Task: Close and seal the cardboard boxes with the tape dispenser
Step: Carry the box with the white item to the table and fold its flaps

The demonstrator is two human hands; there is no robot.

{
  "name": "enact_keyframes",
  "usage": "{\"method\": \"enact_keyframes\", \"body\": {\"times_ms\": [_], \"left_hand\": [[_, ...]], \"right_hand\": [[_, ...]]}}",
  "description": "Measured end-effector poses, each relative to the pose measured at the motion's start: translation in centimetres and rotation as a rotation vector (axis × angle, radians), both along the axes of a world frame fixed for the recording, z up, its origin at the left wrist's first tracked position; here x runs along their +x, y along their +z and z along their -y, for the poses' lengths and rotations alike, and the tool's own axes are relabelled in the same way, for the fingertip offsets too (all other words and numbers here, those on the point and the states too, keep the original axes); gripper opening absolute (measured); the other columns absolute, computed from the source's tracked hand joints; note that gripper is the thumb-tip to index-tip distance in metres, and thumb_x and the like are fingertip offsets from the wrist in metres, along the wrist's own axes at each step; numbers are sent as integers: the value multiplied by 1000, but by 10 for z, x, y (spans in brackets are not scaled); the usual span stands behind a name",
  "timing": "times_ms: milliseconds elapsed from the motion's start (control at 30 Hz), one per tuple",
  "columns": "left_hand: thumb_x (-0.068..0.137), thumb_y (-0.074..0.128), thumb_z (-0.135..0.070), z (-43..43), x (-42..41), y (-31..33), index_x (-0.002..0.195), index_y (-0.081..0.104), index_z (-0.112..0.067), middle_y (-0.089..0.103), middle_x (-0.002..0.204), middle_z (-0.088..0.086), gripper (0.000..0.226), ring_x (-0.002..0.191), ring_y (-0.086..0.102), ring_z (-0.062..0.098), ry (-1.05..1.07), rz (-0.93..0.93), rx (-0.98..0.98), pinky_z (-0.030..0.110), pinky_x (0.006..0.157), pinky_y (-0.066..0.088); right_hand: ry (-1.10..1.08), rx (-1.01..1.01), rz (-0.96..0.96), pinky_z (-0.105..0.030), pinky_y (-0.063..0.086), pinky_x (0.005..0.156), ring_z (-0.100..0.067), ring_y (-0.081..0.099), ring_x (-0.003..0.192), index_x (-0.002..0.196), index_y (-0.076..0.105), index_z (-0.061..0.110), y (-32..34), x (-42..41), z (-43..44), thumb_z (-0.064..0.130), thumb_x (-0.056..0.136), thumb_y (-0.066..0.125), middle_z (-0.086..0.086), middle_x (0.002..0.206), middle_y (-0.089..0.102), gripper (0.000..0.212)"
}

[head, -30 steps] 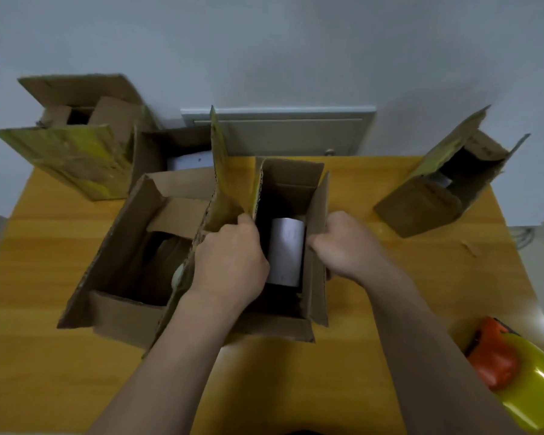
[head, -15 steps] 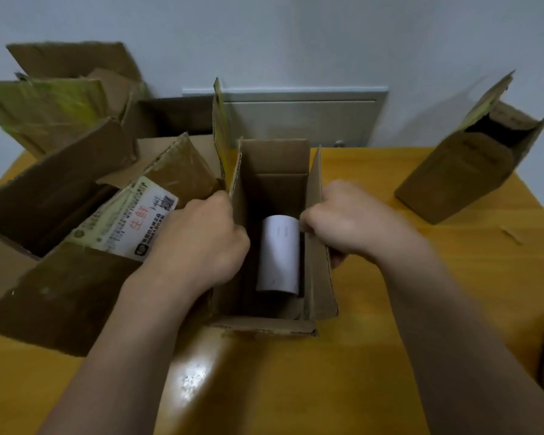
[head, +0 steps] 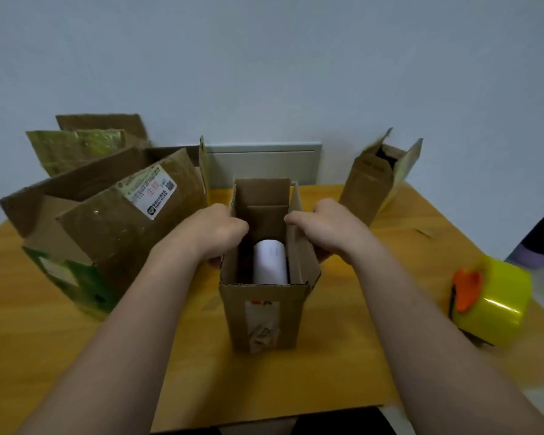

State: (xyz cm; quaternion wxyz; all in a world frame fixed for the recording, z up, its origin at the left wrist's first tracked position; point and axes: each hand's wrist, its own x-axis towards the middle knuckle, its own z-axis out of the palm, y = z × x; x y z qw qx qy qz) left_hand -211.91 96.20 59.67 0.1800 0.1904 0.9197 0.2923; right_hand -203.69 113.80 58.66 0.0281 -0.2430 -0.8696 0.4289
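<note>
Gripping the small box (head: 264,312) from both sides, I have it standing upright in the middle of the table (head: 343,372), with its open top facing the camera. My left hand (head: 215,235) curls over the left wall, fingers hooked on the rim. My right hand (head: 327,229) clamps the right flap, one fingertip showing on its inner face and the rest behind it. Both hands are closed on cardboard, neither one free. The far flap and the two side flaps stand up, so the box is not yet shut. A white roll (head: 270,262) sits inside; I can't tell whether it stands straight or leans. A torn label (head: 261,321) hangs on the near wall.

The tape dispenser (head: 490,302) rests on the table at my right, well apart from the small box and just outside my right forearm — orange handle toward me, yellow tape on the reel, nobody touching it.

Just beside my left hand is a large box (head: 123,233), tilted, its flaps open, with a white sticker (head: 148,191) printed in black and red on the flap nearest me. Behind it, against the wall (head: 264,73), another open box (head: 73,149) shows flaps covered in yellow-green tape. At the back right a narrow box (head: 363,196) stands tilted with its top flaps spread. A pale panel (head: 264,164) runs along the wall behind the table.
</note>
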Motion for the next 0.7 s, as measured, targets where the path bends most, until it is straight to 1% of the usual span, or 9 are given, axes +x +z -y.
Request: {"method": "enact_keyframes", "body": {"times_ms": [67, 133, 233, 300, 367, 400, 467, 567, 700], "left_hand": [[100, 54, -26, -6, 8, 2, 91, 61, -9, 65, 87, 17, 20, 73, 63, 29, 4, 0, 29, 32, 61, 47], [102, 54, -29, -16, 14, 5, 98, 64, -8, 69, 92, 17, 23, 76, 66, 27, -5, -26, 16, 32, 58, 48], [102, 53, -26, -33, 19, 12, 98, 64, -7, 66, 84, 17, 22, 67, 63, 26, -21, -52, 13, 30, 53, 45], [101, 53, -20, -40, 20, 14, 102, 65, -4, 68, 86, 21, 21, 68, 64, 28, -36, -21, 25, 33, 53, 51], [100, 55, -19, -44, 18, 9, 113, 64, -3, 71, 100, 25, 23, 83, 71, 34, -35, 2, 14, 43, 69, 62], [99, 56, -20, -45, 19, 8, 118, 62, -4, 71, 106, 23, 26, 89, 71, 34, -28, -9, 4, 46, 76, 62], [98, 60, -29, -45, 21, 6, 131, 54, -9, 67, 114, 12, 39, 97, 67, 29, -9, -119, -37, 45, 82, 60], [96, 61, -45, -50, 29, 12, 147, 43, -16, 62, 128, 9, 61, 110, 61, 28, -14, -390, -135, 40, 85, 54], [94, 59, -59, -67, 44, 17, 147, 45, -21, 62, 134, 7, 66, 117, 61, 29, -97, -455, -178, 40, 91, 54]], "right_hand": [[3, 86, -30, -33, 49, 47, -25, 63, 50, 69, 58, 10, -3, 12, 0, 41, 93, 62, -12, 57, 60, 39], [-13, 145, -62, -32, 38, 48, -22, 51, 49, 65, 53, 13, -4, 22, -3, 41, 91, 64, -5, 52, 51, 40], [-16, 169, -94, -34, 29, 51, -22, 42, 57, 68, 46, 14, -1, 34, -10, 38, 88, 66, -4, 60, 43, 38], [-10, 168, -100, -36, 29, 54, -23, 43, 61, 72, 51, 12, 2, 41, -14, 35, 87, 66, -7, 66, 45, 31], [-11, 151, -108, -37, 33, 56, -24, 46, 62, 85, 65, 5, 1, 47, -19, 31, 86, 65, -13, 71, 54, 27], [-11, 126, -117, -38, 37, 56, -25, 50, 62, 97, 68, -2, 1, 49, -21, 31, 87, 64, -19, 76, 61, 35], [-12, 71, -142, -43, 51, 58, -27, 63, 65, 117, 60, -11, 1, 53, -24, 34, 89, 64, -24, 85, 70, 53], [4, 47, -184, -51, 62, 66, -28, 72, 71, 116, 64, -4, -3, 55, -27, 37, 91, 64, -17, 80, 70, 49], [35, 50, -214, -34, 62, 62, -13, 72, 59, 145, 47, 12, -6, 58, -24, 33, 94, 62, -5, 80, 72, 57]]}}
